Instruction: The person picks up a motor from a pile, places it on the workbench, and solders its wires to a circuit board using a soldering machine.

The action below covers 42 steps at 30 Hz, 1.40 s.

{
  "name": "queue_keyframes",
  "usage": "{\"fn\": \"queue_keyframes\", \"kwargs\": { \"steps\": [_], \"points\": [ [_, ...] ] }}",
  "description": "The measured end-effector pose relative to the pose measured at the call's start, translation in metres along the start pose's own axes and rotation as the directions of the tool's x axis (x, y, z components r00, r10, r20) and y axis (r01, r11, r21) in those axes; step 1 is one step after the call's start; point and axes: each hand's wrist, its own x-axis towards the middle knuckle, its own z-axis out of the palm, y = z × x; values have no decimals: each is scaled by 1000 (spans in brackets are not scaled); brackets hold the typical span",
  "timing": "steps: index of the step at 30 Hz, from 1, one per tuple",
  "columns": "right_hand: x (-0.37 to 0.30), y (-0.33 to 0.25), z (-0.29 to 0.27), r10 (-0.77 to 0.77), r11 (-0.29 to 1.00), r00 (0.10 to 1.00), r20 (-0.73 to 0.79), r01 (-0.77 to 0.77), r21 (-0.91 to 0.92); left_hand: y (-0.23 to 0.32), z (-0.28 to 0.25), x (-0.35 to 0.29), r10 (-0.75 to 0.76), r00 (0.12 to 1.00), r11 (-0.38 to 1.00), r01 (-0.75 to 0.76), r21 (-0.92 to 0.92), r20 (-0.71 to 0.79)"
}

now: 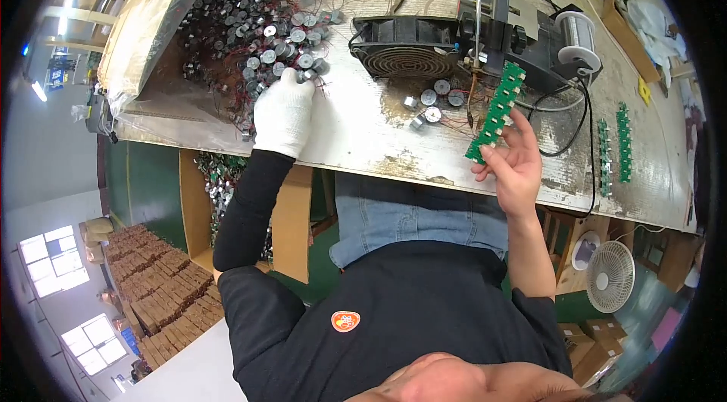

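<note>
My left hand [285, 113], in a white glove, reaches to the near edge of a heap of small round silver motors [280, 48] with thin red wires. Its fingers are closed around a small motor at the heap's edge, partly hidden by the glove. My right hand [518, 169] is bare and grips the lower end of a green circuit board strip [496, 116] between thumb and fingers. The strip is tilted above the table and carries a row of pale connectors. Several loose motors [432, 115] lie on the table between my hands.
A black fan [409, 48] stands at the back middle. Beside it is a soldering stand [496, 23] with a solder wire spool [577, 40] and cables. Two green strips [624, 143] lie at the right. An open cardboard box [291, 224] of parts stands below the table's left side.
</note>
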Motion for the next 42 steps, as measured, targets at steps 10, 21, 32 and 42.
{"fn": "queue_keyframes", "kwargs": {
  "steps": [10, 21, 32, 42],
  "points": [
    [0, 0, 0, -6, 1000, 1000, -10, 6, 3, -10, -1, -6, -6, 978, 939, -66, -338, -206],
    [1, 0, 1, -11, 999, 1000, -9, 11, -39, -13, -8, -22, -657, 750, -9, 94, -996, 76],
    [0, -1, 0, 5, 1000, 1000, 1, -5, -11, 14, -26, -15, -479, 866, -301, -10, -954, 142],
    [0, 2, -2, -6, 999, 1000, 3, 6, 33, 93, -23, -43, -248, 934, -137, 229, -964, 258]
  ]
}}
